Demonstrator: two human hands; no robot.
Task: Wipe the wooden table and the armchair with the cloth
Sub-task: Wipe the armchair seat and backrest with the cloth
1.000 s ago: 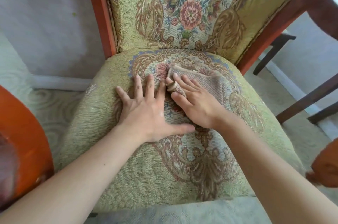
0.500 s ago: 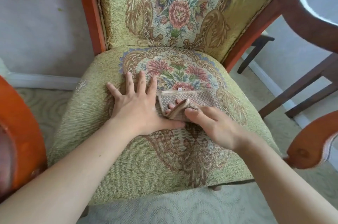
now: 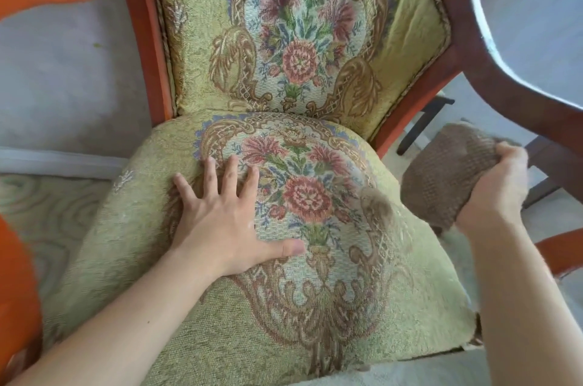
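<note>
The armchair (image 3: 132,259) fills the view: green floral upholstery on seat and back, with a reddish wooden frame. My left hand (image 3: 227,218) lies flat on the seat, fingers spread, left of the woven flower. My right hand (image 3: 495,193) is lifted off the seat at the chair's right side, under the dark curved armrest (image 3: 492,70). It grips a bunched brown woven cloth (image 3: 448,174), which hangs blurred in the air above the seat's right edge. No table is in view.
The orange left armrest (image 3: 15,291) curves along the left edge. Pale patterned carpet (image 3: 47,206) and a white baseboard (image 3: 56,161) lie left of the chair. Dark wooden legs of other furniture (image 3: 422,124) stand behind on the right.
My right hand has gathered the cloth off the middle of the seat and carried it up and to the right, clear of the cushion. My left hand stays pressed on the seat.
</note>
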